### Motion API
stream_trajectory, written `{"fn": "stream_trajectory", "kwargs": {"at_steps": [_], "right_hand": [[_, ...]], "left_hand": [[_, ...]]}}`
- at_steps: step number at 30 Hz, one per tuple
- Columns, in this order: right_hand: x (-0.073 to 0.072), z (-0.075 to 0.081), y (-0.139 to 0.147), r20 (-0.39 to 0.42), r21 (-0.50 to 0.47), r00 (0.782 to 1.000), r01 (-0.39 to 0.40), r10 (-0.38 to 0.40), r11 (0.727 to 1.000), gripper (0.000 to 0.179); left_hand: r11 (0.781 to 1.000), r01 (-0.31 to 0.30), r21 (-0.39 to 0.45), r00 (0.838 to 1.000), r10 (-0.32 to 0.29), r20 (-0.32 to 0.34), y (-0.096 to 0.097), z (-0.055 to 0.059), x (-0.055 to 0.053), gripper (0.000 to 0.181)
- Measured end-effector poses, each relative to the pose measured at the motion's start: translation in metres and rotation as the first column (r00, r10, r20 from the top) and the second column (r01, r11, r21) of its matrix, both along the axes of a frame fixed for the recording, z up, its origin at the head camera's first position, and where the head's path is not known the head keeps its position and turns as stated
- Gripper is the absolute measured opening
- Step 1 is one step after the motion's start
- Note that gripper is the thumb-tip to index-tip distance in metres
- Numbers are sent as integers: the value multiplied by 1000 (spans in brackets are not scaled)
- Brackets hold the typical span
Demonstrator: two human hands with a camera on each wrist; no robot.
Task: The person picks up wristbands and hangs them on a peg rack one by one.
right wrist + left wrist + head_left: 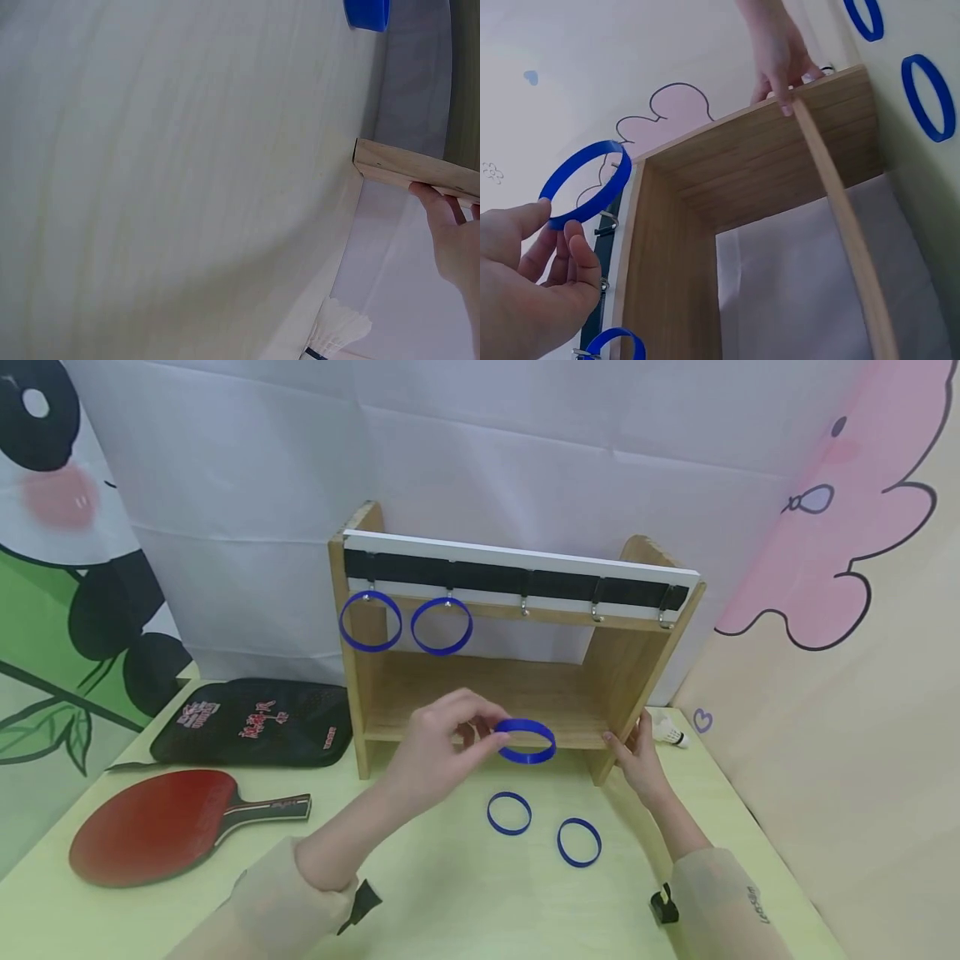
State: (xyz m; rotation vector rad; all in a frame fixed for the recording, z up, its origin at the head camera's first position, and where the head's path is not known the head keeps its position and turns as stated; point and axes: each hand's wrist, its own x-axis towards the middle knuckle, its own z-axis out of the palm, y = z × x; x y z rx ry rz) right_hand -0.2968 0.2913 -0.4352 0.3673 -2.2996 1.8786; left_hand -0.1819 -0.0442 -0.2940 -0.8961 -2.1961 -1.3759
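Table (457,902) | wooden rack (517,685) | two blue rings (513,832) | paddle (161,827) | black case (251,727) | shuttlecock (667,732)

Two rings (510,832) before rack (540,689), paddle (157,831) at left

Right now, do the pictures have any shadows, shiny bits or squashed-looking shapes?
Shiny, in the head view: small glints on the curved silver metal hooks; squashed, in the left wrist view: the thin round blue ring in the left hand looks oval, being seen at a slant; shadowy, in the right wrist view: a broad, soft-edged shadow across the pale wood-grained table.
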Motion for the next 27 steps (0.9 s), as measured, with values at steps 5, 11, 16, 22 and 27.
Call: {"fn": "stream_trajectory", "kwargs": {"at_steps": [5, 11, 16, 22, 27], "right_hand": [[1, 1, 0, 4, 4, 1000, 5, -5, 1000, 68], [0, 1, 0, 5, 7, 1000, 15, -15, 1000, 67], [-1, -1, 1, 7, 8, 1000, 16, -16, 1000, 67], [-3, -4, 1, 1, -2, 1000, 8, -8, 1000, 66], [-3, -3, 1, 1, -16, 1000, 4, -4, 1000, 68]], "left_hand": [[992, -5, 127, 999, 9, -36, 2, 12, -6, 16], [954, -8, 300, 998, -10, 61, 4, 22, -17, 18], [908, -23, 417, 989, -39, 141, 8, 25, -27, 20], [869, -79, 489, 980, -22, 198, 13, 25, -43, 24], [844, -102, 527, 976, -17, 218, 16, 23, -54, 24]]}}
